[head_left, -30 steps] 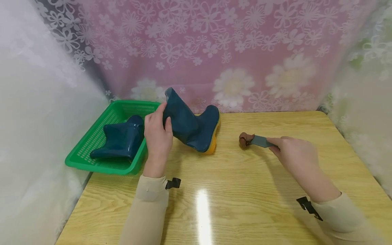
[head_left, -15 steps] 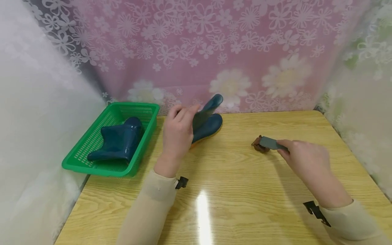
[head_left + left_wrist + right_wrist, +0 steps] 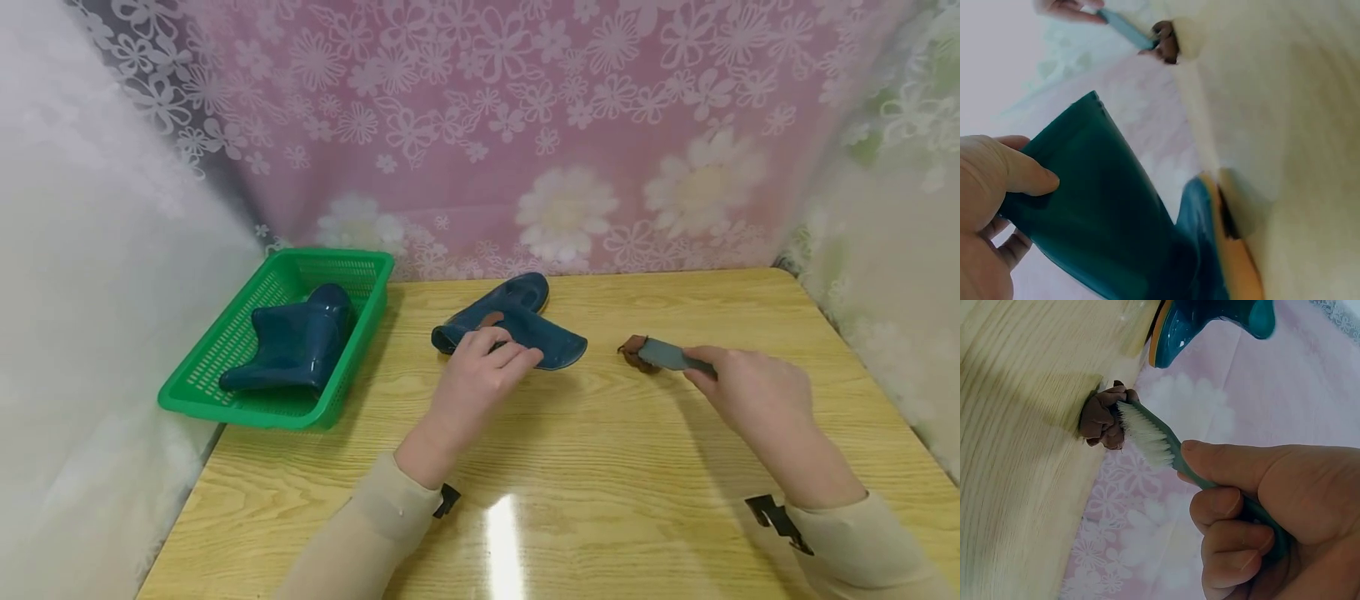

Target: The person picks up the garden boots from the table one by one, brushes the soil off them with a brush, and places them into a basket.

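Note:
My left hand [image 3: 483, 375] grips a dark blue rubber boot [image 3: 551, 342] by the top of its shaft. The boot is tilted over the table, its shaft pointing right and its toe towards the back. In the left wrist view, an orange sole [image 3: 1244, 269] shows with a dark patch at its edge. Between the thumb and fingers of my right hand [image 3: 757, 392] is the handle of a grey-green brush [image 3: 667, 354]. Its white bristles [image 3: 1147, 437] meet a brown, folded, clay-like lump [image 3: 1104, 419] close to the tabletop.
At the left of the wooden table [image 3: 600, 500] stands a green plastic basket [image 3: 247, 412]. A second blue boot [image 3: 292, 346] lies on its side in it. Flowered pink cloth [image 3: 450, 125] hangs along the back edge, with pale cloth at both sides.
My left hand has moved right and turned the boot, so its shaft now leans right instead of up-left. The brush and brown lump have shifted slightly right, then stayed nearly still.

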### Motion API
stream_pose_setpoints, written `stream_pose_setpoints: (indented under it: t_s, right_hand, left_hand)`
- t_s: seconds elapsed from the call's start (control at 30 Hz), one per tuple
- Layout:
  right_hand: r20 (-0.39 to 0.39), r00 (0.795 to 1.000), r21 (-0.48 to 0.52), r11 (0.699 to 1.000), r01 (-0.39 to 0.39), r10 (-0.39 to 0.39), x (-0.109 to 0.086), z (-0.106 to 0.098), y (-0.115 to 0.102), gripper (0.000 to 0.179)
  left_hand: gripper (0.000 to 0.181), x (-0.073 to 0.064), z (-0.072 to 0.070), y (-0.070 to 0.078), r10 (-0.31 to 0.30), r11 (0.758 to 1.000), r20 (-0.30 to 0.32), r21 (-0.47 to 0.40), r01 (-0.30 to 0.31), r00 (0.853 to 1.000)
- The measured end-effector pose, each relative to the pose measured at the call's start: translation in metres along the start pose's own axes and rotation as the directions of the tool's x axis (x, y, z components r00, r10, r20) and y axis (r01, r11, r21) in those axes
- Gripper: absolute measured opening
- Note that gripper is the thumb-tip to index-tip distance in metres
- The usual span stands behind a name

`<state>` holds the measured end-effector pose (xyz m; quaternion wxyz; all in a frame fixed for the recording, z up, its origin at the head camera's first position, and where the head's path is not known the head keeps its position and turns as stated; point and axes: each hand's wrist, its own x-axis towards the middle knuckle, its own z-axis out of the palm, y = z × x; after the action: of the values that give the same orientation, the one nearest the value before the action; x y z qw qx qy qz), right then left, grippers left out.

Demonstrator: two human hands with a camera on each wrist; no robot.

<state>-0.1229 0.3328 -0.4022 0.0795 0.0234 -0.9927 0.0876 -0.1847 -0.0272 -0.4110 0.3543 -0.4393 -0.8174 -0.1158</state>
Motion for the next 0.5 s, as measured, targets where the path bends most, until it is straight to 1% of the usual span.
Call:
stream_pose_setpoints:
  t_s: [0.1, 0.17, 0.3, 0.4, 0.47, 0.5]
  right_hand:
    - [0.009, 1.0, 0.009, 1.0, -0.007, 0.007, -0.001, 0.001, 0.001, 0.037]
    - [0.005, 1.0, 0.011, 1.0, -0.007, 0.007, -0.002, 0.002, 0.0, 0.037]
    - [0.017, 1.0, 0.021, 1.0, -0.012, 0.012, -0.002, 0.002, 0.0, 0.037]
    - [0.03, 0.999, 0.024, 1.0, -0.019, 0.018, -0.002, 0.002, 0.0, 0.038]
    - [0.035, 0.999, 0.024, 0.999, -0.02, 0.019, -0.002, 0.003, 0.0, 0.039]
    - [0.037, 0.999, 0.025, 0.999, -0.021, 0.02, -0.002, 0.003, 0.0, 0.04]
  left_hand:
    - [0.019, -0.005, 0.006, 0.007, 0.008, 1.0, 0.06, -0.002, -0.007, 0.998]
    - [0.02, -0.007, 0.01, 0.011, 0.007, 1.0, 0.104, -0.006, -0.006, 0.995]
    - [0.023, -0.011, 0.012, 0.018, 0.007, 0.999, 0.2, -0.032, 0.0, 0.98]
    - [0.028, -0.013, 0.009, 0.021, 0.014, 0.999, 0.283, -0.049, 0.0, 0.959]
    - [0.033, -0.015, 0.006, 0.022, 0.029, 0.998, 0.347, -0.054, -0.011, 0.938]
    - [0.035, -0.015, 0.005, 0.022, 0.04, 0.998, 0.381, -0.062, -0.018, 0.924]
